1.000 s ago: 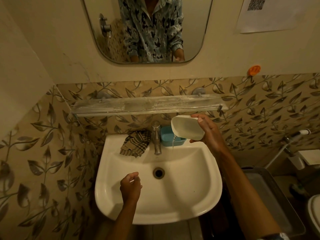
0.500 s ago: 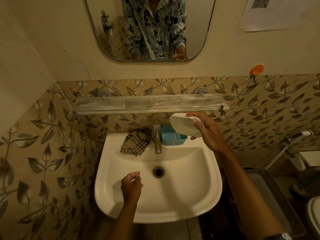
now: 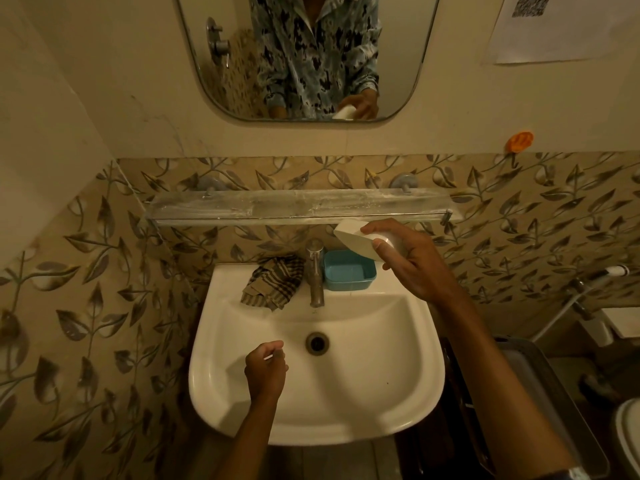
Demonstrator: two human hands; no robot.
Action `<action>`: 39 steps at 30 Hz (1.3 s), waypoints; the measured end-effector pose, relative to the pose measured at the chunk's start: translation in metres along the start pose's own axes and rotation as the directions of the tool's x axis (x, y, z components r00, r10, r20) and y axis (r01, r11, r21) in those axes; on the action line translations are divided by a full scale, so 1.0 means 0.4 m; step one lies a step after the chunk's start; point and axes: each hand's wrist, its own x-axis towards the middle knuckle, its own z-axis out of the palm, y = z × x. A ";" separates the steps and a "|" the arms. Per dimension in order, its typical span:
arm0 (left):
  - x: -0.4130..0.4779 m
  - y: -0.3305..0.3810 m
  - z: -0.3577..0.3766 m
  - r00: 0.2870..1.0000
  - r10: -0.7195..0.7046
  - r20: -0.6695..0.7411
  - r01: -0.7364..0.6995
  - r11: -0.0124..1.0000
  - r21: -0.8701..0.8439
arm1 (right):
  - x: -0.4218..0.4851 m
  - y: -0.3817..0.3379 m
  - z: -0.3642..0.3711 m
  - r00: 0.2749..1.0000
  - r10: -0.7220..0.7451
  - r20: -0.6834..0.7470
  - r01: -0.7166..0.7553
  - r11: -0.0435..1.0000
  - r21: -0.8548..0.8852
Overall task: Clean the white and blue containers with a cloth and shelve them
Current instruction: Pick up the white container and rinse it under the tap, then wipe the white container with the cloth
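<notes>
I see the right hand [image 3: 414, 263] with its grip closed around the white container [image 3: 358, 239], holding it tilted in the air just below the glass shelf [image 3: 294, 206] and above the blue container [image 3: 349, 270]. The blue container sits on the back rim of the sink [image 3: 408, 403], just right of the tap [image 3: 315, 271]. The checked cloth [image 3: 273, 283] lies crumpled left of the tap. My left hand [image 3: 266, 370] hovers over the basin, fingers curled shut, holding nothing I can make out.
</notes>
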 end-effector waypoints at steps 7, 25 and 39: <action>0.003 0.002 0.002 1.000 -0.003 -0.001 0.003 1.000 -0.010 | 0.014 -0.029 -0.006 0.999 -0.038 -0.015 0.037 0.998 -0.054; 0.018 -0.007 0.015 0.999 -0.025 -0.026 0.026 1.000 0.015 | -0.157 0.136 0.178 0.991 0.099 -0.091 -0.100 0.995 -0.001; 0.111 0.027 0.062 0.999 -0.023 -0.031 0.025 0.997 0.068 | -0.241 0.254 0.255 0.970 0.243 0.019 -0.233 0.946 -0.225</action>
